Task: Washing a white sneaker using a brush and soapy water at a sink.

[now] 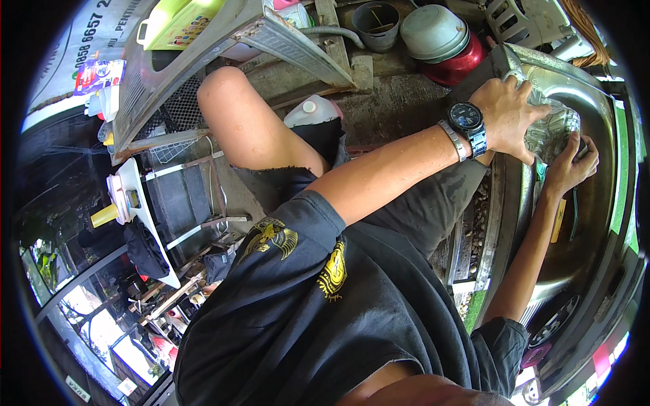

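My left hand (502,114), wearing a dark wristwatch (466,116) and a metal bracelet (451,138), spreads its fingers over the near rim of a metal sink basin (591,254). Just beyond those fingers are clear, patterned pieces of glass or plastic (551,127); contact cannot be made out. My right hand (574,165) is inside the basin, its thumb and fingers bent beside the edge of the clear pieces. Whether it grips them is unclear. Between the two hands sits a small teal item (541,171). A yellow item (558,221) and a thin teal strip (574,213) lie by my right forearm.
Stacked metal bowls (434,33) top a red basin (454,63) on the floor, beside a dark bucket (376,25). A white jug (312,109) stands near my knee. A worn grey stand (299,48) is at the upper left, with a yellow-green basket (177,23) behind it.
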The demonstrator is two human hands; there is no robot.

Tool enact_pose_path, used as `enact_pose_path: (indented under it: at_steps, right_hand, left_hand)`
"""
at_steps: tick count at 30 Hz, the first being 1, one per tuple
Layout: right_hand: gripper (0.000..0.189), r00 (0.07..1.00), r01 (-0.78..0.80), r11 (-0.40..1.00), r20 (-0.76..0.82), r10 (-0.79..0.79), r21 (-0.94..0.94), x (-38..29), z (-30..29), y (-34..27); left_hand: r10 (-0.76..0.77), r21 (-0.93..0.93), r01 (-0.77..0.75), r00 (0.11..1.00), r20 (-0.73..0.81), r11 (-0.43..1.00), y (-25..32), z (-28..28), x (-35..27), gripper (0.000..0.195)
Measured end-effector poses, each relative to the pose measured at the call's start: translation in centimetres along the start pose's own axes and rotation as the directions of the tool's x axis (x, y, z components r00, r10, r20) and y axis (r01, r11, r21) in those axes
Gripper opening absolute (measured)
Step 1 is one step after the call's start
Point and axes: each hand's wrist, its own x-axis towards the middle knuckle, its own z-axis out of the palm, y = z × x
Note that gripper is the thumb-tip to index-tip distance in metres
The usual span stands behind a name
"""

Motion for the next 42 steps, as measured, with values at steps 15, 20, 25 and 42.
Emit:
enact_pose_path:
  at_steps: [15,20,25,42]
  right_hand:
    - [0.040,1.000,-0.028,0.997,-0.005,0.027,-0.074,-0.3,0.2,0.3]
    - [0.045,0.993,0.117,0.979,-0.005,-0.120,-0.166,-0.1,-1.2,0.7]
    - [0.037,0.999,0.036,0.999,-0.027,-0.037,-0.034,-0.1,-3.0,-1.7]
    - [0.072,0.600,-0.572,0.317,-0.123,0.790,-0.756,-15.1,-45.6,20.6]
  left_hand:
    - [-0.010,-0.061,0.013,0.999,0.046,0.998,-0.5,-0.3,-0.1,0.095]
    - [0.017,-0.074,-0.006,0.989,0.146,0.997,-0.1,-1.1,0.7,0.094]
    - [-0.029,-0.021,0.032,0.995,0.097,0.999,-0.7,-1.4,0.2,0.087]
    - [-0.107,0.186,0.059,0.960,0.260,0.981,3.4,-2.7,0.7,0.094]
